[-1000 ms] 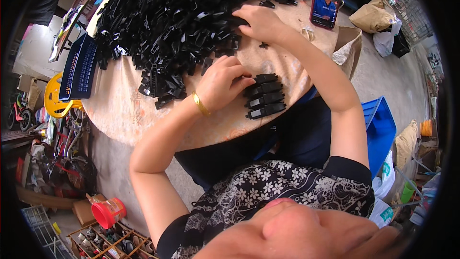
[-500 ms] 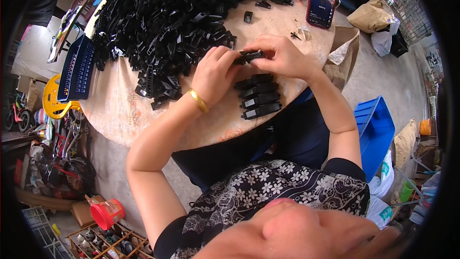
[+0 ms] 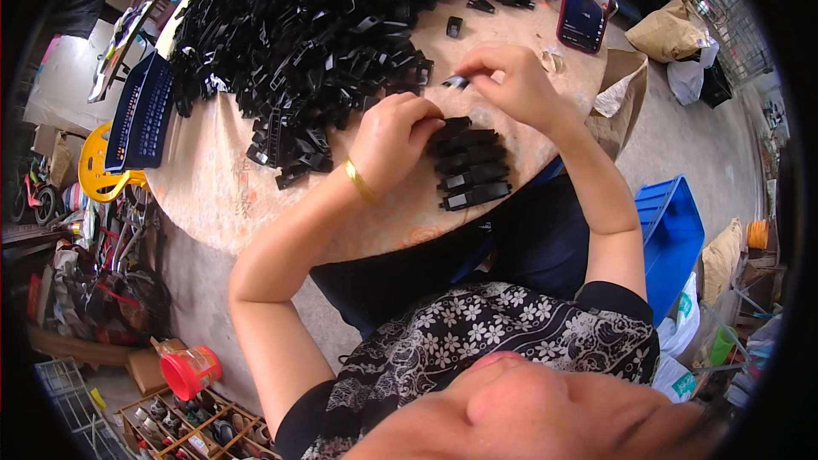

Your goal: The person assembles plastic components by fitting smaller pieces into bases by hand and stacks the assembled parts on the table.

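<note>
My left hand point(image 3: 396, 138), with a gold bangle at its wrist, is closed with its fingertips on a black plastic part point(image 3: 457, 123) at the far end of a short row. That row of several similar black plastic pieces point(image 3: 474, 177) lies side by side near the table's edge. Farther off and to the right, my right hand point(image 3: 518, 89) pinches a small black piece point(image 3: 457, 83) just above the tabletop. A large heap of black plastic parts point(image 3: 324, 25) spreads across the far left of the round table point(image 3: 204, 196).
A phone point(image 3: 586, 2) stands upright at the table's far right, with a loose black piece point(image 3: 455, 27) to its left. A dark blue basket point(image 3: 141, 115) rests on a yellow stool point(image 3: 98, 162) at left. On the right are a paper sack point(image 3: 619, 94) and a blue bin point(image 3: 671, 234).
My hands were together on a black part and have moved apart. The left now touches a part at the row's far end, while the right holds a small piece farther away.
</note>
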